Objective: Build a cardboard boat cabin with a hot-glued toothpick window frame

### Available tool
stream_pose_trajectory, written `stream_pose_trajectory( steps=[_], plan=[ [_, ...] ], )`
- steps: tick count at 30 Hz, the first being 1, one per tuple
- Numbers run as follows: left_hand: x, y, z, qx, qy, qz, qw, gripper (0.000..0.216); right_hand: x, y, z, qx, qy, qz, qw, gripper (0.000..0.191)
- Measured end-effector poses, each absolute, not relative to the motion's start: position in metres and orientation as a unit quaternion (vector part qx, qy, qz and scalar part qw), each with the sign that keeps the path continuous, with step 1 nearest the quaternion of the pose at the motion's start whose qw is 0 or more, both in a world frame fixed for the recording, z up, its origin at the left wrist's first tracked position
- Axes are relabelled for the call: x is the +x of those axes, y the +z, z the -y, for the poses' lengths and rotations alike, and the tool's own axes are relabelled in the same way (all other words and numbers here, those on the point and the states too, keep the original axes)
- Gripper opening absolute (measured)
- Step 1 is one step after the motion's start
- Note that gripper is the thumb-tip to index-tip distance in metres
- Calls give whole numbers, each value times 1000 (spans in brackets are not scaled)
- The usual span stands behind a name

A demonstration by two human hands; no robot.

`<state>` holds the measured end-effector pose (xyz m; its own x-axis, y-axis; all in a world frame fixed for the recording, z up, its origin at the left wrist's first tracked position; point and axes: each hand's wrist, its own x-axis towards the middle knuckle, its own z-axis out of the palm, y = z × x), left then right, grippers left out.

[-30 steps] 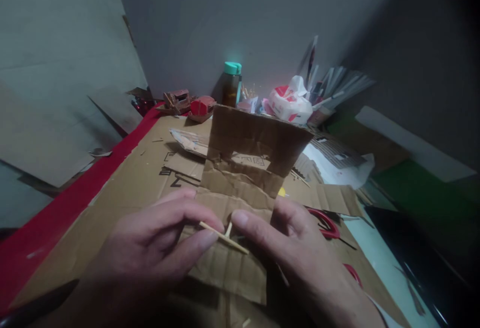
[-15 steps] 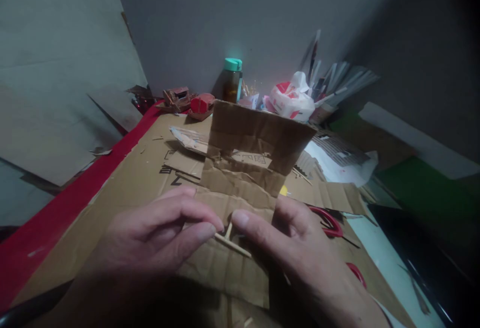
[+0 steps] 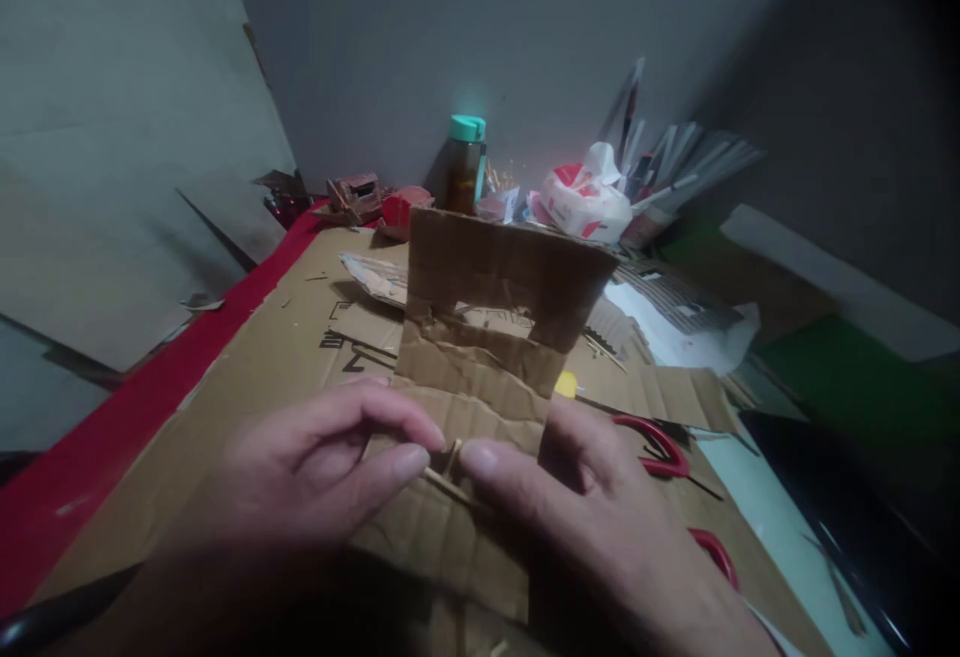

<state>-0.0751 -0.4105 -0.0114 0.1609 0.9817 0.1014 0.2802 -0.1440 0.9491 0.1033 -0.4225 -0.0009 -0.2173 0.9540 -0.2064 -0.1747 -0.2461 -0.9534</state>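
A creased piece of brown cardboard (image 3: 469,392) with a cut-out slot is tilted up in front of me. My right hand (image 3: 585,497) grips its right edge, thumb in front and fingers behind. On its lower part lies a thin wooden stick (image 3: 444,483), and a short stick (image 3: 456,451) meets it, making a T. My left hand (image 3: 322,472) is closed in a pinch at the long stick's left end. The right thumb presses beside the short stick and hides the long stick's right end.
Red-handled scissors (image 3: 660,445) lie to the right, near a dark flat object (image 3: 825,517). Along the wall stand a bottle with a green cap (image 3: 466,162), a tissue pack (image 3: 589,202) and small red models (image 3: 405,205). Cardboard sheeting (image 3: 247,387) covers the table.
The cardboard has shifted slightly left and down. My right thumb has come lower over the sticks, covering more of them. The left hand stays nearly in place.
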Motion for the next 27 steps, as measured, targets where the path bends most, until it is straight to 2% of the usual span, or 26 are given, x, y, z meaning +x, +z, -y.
stream_pose_trajectory(
  steps=[1, 4, 6, 12, 22, 27],
  plan=[
    [-76, -11, 410, 616, 414, -502, 445, 8, 104, 0, 424, -447, 657, 435, 423, 13],
    [-77, -11, 408, 568, 416, -505, 499, 8, 105, -1, 427, -465, 653, 454, 389, 53],
    [-78, -10, 408, 557, 422, -502, 510, 7, 106, -2, 427, -471, 635, 474, 388, 61],
    [-79, -10, 407, 562, 426, -499, 504, 9, 107, -3, 424, -439, 656, 470, 395, 46],
    [-78, -11, 408, 574, 423, -492, 500, 11, 107, 0, 427, -445, 677, 423, 406, 56],
    [-75, -7, 411, 610, 433, -490, 448, 16, 102, 1, 424, -430, 686, 408, 422, 45]
  ],
)
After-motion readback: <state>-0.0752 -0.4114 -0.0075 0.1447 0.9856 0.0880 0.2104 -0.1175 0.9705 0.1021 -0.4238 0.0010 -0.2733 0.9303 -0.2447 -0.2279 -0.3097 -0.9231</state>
